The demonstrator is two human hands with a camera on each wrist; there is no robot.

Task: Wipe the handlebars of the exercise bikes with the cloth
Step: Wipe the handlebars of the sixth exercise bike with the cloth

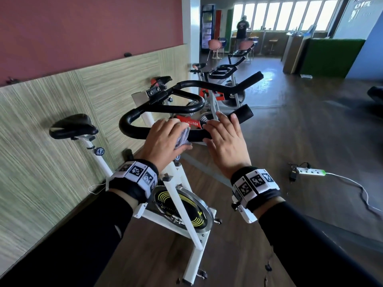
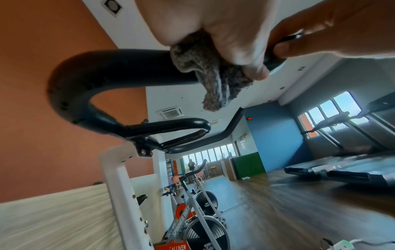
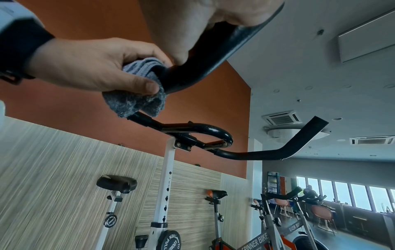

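Note:
A white exercise bike stands by the wall, with black handlebars [image 1: 132,133]. My left hand [image 1: 165,137] grips a grey cloth [image 1: 183,138] wrapped over the near bar of the handlebars. From the left wrist view the cloth [image 2: 205,67] bunches under the palm and hangs below the bar [image 2: 107,67]. My right hand [image 1: 226,139] lies on the same bar just to the right, fingers over the top and thumb [image 2: 284,49] hooked beneath. The right wrist view shows the left hand [image 3: 85,66] pinching the cloth [image 3: 136,101] against the bar [image 3: 213,59].
The bike's black saddle [image 1: 72,126] is to the left, near the panelled wall [image 1: 41,121]. More bikes [image 1: 223,79] stand in a row behind. A power strip [image 1: 310,171] with a cable lies on the wooden floor at right. A person [image 1: 242,27] stands far off by the windows.

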